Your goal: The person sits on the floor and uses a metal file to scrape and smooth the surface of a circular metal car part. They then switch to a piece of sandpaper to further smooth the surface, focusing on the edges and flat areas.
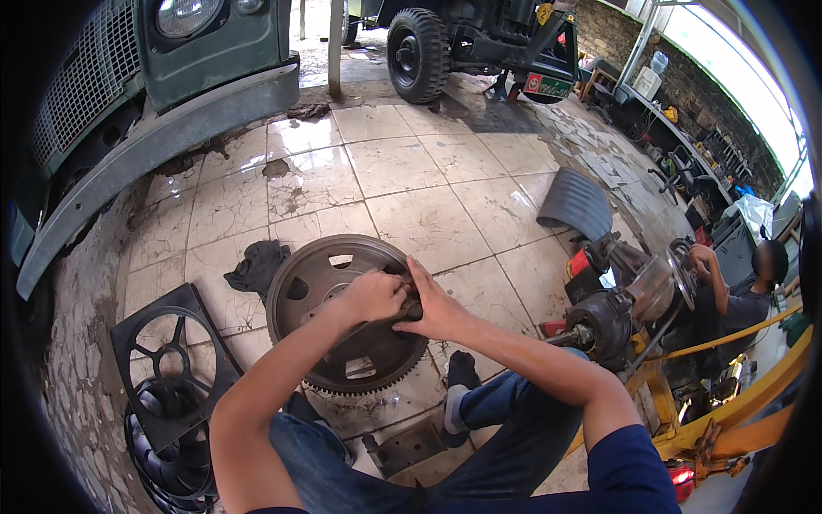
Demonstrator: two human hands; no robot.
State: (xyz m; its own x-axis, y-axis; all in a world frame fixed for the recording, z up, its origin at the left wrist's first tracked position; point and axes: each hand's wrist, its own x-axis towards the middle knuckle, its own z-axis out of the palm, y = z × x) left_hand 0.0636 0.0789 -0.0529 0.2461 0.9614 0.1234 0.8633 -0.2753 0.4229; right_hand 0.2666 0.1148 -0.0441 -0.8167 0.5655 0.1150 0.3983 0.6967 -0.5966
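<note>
A large dark metal flywheel [321,257] with a toothed rim and several window-like cutouts lies in front of my legs, low over the tiles. My left hand [374,296] is closed above the right part of its face, the fingers curled in. Whatever those fingers may hold is hidden. Beside it, my right hand [435,307] is at the wheel's right edge, thumb and fingers spread apart. A dark spot on the wheel between the two hands is too shadowed to make out.
A black fan shroud [218,355] with fans lies at left. A dark cloth [257,267] touches the wheel's far left side. To the right stand a mechanical assembly [604,321] and yellow bars [745,403], where another person [741,295] works. Vehicles stand beyond.
</note>
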